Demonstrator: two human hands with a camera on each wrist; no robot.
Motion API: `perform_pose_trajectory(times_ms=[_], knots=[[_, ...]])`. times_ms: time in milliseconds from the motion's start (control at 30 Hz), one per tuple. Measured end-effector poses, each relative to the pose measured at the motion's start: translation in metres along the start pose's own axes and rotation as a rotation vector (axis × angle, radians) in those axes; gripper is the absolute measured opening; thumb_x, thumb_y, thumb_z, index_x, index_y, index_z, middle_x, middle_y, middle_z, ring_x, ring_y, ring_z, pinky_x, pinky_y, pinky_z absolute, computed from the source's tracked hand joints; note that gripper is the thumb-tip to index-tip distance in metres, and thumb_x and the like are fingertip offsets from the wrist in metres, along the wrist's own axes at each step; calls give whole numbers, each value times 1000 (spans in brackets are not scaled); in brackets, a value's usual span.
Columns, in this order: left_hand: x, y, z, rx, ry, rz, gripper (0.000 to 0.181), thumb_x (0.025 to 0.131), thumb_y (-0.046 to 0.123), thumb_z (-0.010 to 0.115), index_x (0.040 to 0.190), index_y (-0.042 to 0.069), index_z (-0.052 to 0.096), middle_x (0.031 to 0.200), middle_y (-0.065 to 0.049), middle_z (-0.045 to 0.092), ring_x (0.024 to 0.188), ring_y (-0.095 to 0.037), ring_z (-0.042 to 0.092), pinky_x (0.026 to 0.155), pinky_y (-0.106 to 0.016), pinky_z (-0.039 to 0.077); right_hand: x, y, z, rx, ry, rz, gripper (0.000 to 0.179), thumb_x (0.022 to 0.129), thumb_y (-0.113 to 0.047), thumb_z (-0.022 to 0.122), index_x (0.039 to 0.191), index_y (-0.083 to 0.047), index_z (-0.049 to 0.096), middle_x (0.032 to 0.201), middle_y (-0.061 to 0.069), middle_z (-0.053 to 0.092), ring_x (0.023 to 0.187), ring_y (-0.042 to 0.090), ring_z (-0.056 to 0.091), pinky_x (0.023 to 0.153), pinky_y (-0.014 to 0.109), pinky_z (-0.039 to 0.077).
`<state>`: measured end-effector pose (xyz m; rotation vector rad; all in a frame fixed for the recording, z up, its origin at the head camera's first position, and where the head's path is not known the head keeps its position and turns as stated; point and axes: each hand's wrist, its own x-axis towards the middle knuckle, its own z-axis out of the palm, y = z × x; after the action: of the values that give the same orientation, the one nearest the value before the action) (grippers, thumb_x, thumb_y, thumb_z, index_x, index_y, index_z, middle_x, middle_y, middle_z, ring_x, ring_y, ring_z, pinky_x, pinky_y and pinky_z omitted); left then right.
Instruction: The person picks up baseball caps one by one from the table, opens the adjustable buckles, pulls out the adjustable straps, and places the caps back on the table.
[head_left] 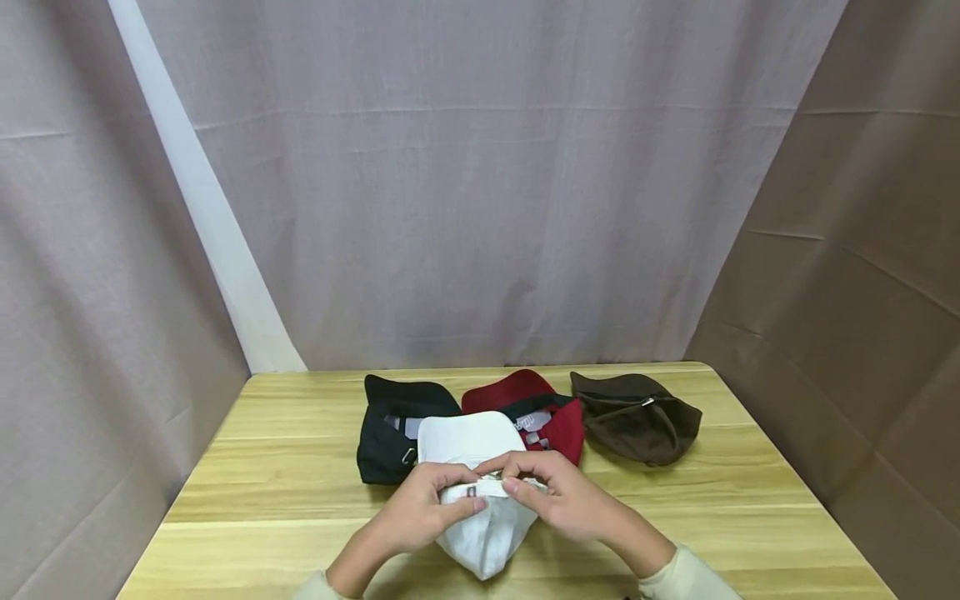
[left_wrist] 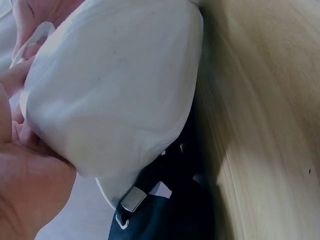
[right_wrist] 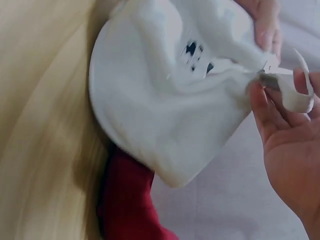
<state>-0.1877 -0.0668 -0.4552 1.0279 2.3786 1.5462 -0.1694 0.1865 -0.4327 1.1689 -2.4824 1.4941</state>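
A white baseball cap (head_left: 487,537) is held between both hands, its brim (head_left: 467,437) pointing toward the back of the table and its crown toward me. My left hand (head_left: 416,508) grips the cap's back edge beside a small buckle (head_left: 471,492), thumb on the near side. From the right, my right hand (head_left: 566,496) pinches the white strap (head_left: 491,487) between thumb and fingers. In the right wrist view the loose strap end (right_wrist: 296,100) curls past the fingers, and dark print shows on the cap. The left wrist view shows mostly the crown (left_wrist: 115,85), hiding some left fingertips.
Behind the white cap lie a black cap (head_left: 375,446) at left and a red cap (head_left: 568,429), both partly covered by it. A dark brown cap (head_left: 637,425) lies to the right. The wooden table (head_left: 262,475) ends at grey curtains (head_left: 465,250).
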Motion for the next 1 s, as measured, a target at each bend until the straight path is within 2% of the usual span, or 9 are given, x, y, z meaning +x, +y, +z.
perform_pose_trajectory(times_ms=[233,400,467,600,733,833,900,1000], knots=[[-1,2,-2,11,28,-5,3,96,18,76,96,15,75,91,1,75,85,-1,61,77,-20,52,3,-10,2,84,144,-9,18,106,-2,59,95,-7,71,117,15,78,111,5,68,87,26,57],[1,9,0,65,9,-36,8,95,9,71,99,15,68,88,6,73,80,0,58,77,-20,49,7,-20,3,115,177,-50,16,104,2,60,97,-4,74,107,17,77,101,4,67,82,25,56],[2,12,2,95,12,-50,13,93,8,69,102,16,64,86,8,73,74,2,55,73,-19,47,9,-24,4,107,183,-69,16,104,2,61,98,-4,74,104,17,77,99,2,66,80,26,56],[3,17,5,179,43,-82,21,91,16,77,104,17,60,81,10,68,65,3,49,62,-19,44,13,-32,6,55,189,-116,17,103,1,63,100,-6,77,102,13,78,98,5,69,84,28,57],[3,21,10,303,96,-108,31,87,34,88,109,21,70,89,10,74,77,2,60,68,-22,49,18,-37,7,2,186,-124,16,103,-3,66,103,-9,80,104,5,80,101,9,72,92,29,57],[3,23,14,373,140,-83,34,86,35,90,114,22,75,102,9,80,90,-3,69,76,-25,54,23,-40,9,-15,177,-112,14,102,-7,69,105,-13,82,105,0,81,103,10,73,94,29,57],[3,23,15,372,158,-62,31,86,32,89,112,20,76,103,6,81,91,-5,70,76,-25,55,25,-40,10,-22,165,-116,12,102,-9,71,103,-14,82,105,-2,81,104,10,72,93,29,57],[3,21,17,272,161,-45,31,88,24,87,116,16,77,107,2,81,95,-5,70,81,-24,57,28,-39,12,-62,156,-141,11,100,-11,73,104,-16,82,106,-3,81,104,10,72,93,28,57]])
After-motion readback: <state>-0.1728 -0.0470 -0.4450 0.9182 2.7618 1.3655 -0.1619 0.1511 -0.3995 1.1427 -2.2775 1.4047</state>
